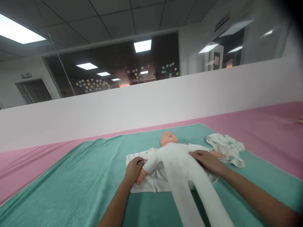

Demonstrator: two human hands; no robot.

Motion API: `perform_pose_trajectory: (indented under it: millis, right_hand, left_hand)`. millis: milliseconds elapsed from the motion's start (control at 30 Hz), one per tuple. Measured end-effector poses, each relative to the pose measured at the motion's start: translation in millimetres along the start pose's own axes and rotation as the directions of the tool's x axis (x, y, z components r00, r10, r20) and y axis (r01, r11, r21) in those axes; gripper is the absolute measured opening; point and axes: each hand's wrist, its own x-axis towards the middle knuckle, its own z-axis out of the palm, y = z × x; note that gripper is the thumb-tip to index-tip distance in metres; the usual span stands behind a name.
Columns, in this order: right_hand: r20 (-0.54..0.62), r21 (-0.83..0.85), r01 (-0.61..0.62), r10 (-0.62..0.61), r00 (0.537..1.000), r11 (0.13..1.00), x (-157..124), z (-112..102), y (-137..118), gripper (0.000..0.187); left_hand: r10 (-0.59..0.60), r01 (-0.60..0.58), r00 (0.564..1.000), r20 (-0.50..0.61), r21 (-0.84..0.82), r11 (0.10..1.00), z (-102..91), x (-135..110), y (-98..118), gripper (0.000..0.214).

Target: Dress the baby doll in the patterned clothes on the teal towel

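Observation:
A baby doll [176,157] in a white bodysuit lies on its back on a patterned white garment [151,181] spread over a teal mat [90,176]. My left hand [133,170] is closed in a pinch on the garment's sleeve edge, beside the doll's arm. My right hand [205,160] lies flat with fingers stretched out on the doll's side, near its other arm.
A crumpled patterned cloth [227,148] lies on the mat to the right of the doll. The mat covers a pink surface [260,126] backed by a low white wall [142,107]. Someone else's fingertips [300,119] show at the far right edge.

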Motion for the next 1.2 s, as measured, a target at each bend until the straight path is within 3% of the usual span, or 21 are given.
perform_pose_trajectory:
  millis: [67, 100, 167, 233, 333, 433, 533, 600, 700, 767, 867, 933, 1067, 1200]
  right_hand:
    - [-0.221, -0.221, 0.080, -0.129, 0.967, 0.972, 0, 2, -2, 0.041]
    - [-0.275, -0.277, 0.123, -0.202, 0.940, 0.953, -1, 5, -6, 0.040]
    - [-0.276, -0.317, 0.265, -0.356, 0.893, 0.911, -5, 17, -22, 0.034]
    - [-0.142, -0.340, 0.460, -0.529, 0.837, 0.820, -5, 35, -45, 0.027]
    - [0.228, -0.393, 0.705, -0.680, 0.696, 0.590, 10, 69, -77, 0.017]
    - [0.608, -0.479, 0.811, -0.539, 0.583, 0.338, 40, 100, -93, 0.034]
    - [0.770, -0.501, 0.845, -0.350, 0.534, 0.189, 67, 122, -97, 0.041]
    - [0.816, -0.505, 0.843, -0.217, 0.536, 0.185, 77, 131, -99, 0.040]
    - [0.832, -0.525, 0.830, -0.092, 0.547, 0.189, 78, 134, -105, 0.041]
    - [0.786, -0.591, 0.788, -0.096, 0.610, 0.174, 75, 130, -111, 0.043]
    - [0.661, -0.722, 0.671, -0.117, 0.741, 0.173, 74, 118, -117, 0.046]
    - [0.601, -0.775, 0.608, -0.098, 0.793, 0.173, 76, 112, -120, 0.043]
    - [0.510, -0.836, 0.520, -0.102, 0.854, 0.173, 81, 114, -120, 0.041]
    - [0.448, -0.858, 0.474, -0.162, 0.879, 0.196, 85, 126, -113, 0.039]
  left_hand:
    - [0.023, -0.024, 1.000, 0.009, 0.034, 0.999, -0.6, 1, 1, 0.023]
    - [0.053, -0.054, 0.998, 0.019, 0.072, 0.996, -0.9, 1, 3, 0.023]
    - [0.139, -0.149, 0.988, 0.065, 0.182, 0.972, -1.0, -1, 7, 0.025]
    - [0.222, -0.252, 0.966, 0.130, 0.302, 0.920, 0.3, -4, 11, 0.031]
    - [0.309, -0.366, 0.930, 0.196, 0.438, 0.821, 4.5, -11, 17, 0.044]
    - [0.396, -0.437, 0.896, 0.201, 0.556, 0.707, 9.8, -14, 23, 0.038]
    - [0.449, -0.437, 0.879, 0.160, 0.648, 0.624, 14.0, -10, 28, 0.024]
    - [0.427, -0.382, 0.900, 0.091, 0.638, 0.669, 14.8, -6, 28, 0.017]
    - [0.264, -0.207, 0.959, -0.101, 0.388, 0.898, 11.8, -1, 23, 0.027]
    - [0.137, -0.103, 0.974, -0.178, 0.191, 0.976, 7.8, 1, 17, 0.033]
    - [0.074, -0.059, 0.975, -0.211, 0.076, 0.995, 2.6, 2, 13, 0.034]
    - [0.054, -0.054, 0.970, -0.236, 0.008, 0.999, 1.1, 2, 13, 0.035]
    - [0.030, -0.067, 0.970, -0.242, -0.150, 0.986, 3.8, -2, 23, 0.034]
    - [0.038, -0.096, 0.981, -0.191, -0.305, 0.947, 12.4, -11, 46, 0.037]
